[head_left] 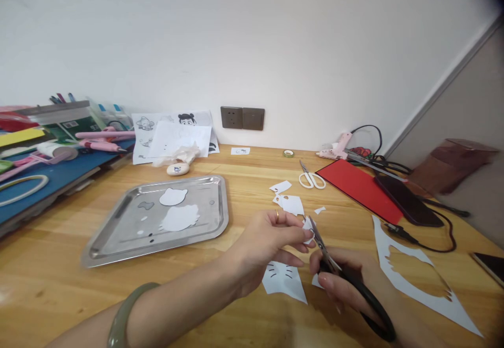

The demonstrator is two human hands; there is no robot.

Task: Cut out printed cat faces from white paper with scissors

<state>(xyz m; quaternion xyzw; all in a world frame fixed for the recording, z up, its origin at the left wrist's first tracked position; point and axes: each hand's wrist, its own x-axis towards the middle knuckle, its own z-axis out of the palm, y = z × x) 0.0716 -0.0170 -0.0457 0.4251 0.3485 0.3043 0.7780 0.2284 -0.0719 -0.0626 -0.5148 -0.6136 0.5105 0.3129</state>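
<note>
My left hand [271, 238] pinches a small piece of white paper [307, 228] with a dark printed line. In my right hand [350, 274] is a pair of black-handled scissors [366, 298]; their blades reach up beside the held paper. Beneath my hands lies a white sheet with whisker-like lines [284, 281]. Paper scraps [293, 204] lie just beyond my left hand. To the left, a metal tray [96, 253] holds a cat-head cutout [173, 197], a larger fringed cutout [180, 219] and several small pieces.
White-handled scissors [312, 180], a tape roll [289, 154] and a red sheet [360, 188] lie farther back. A black phone [407, 201], a cable and a cut-out paper frame [433, 298] are at right. A pink glue gun [338, 146] stands near the wall. Craft supplies crowd a blue surface [74, 172] at left.
</note>
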